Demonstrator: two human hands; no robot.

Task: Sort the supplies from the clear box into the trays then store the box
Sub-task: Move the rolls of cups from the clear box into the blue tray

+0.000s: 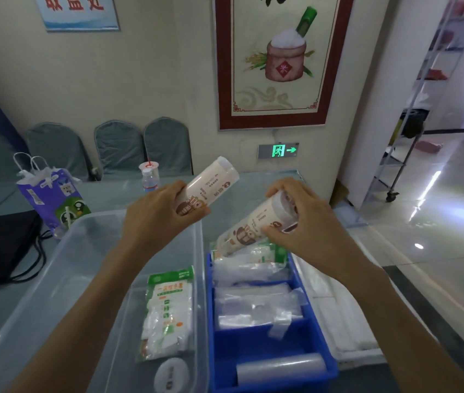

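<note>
My left hand (158,215) grips a cream roll of bags (211,181) with a brown label, held tilted above the far rim of the clear box (77,251). My right hand (300,219) holds a second such roll (249,226), its lower end over the far compartment of the blue tray (321,361). In the clear box lie a green-and-white packet of gloves (168,310) and a round white item (171,375). The blue tray holds clear plastic packets (256,304) and a plastic film roll (280,367).
A white tray (347,316) stands to the right of the blue one. A purple paper bag (52,199), a black bag (1,245) and a lidded drink cup (149,177) sit at the back left of the table. Chairs line the wall.
</note>
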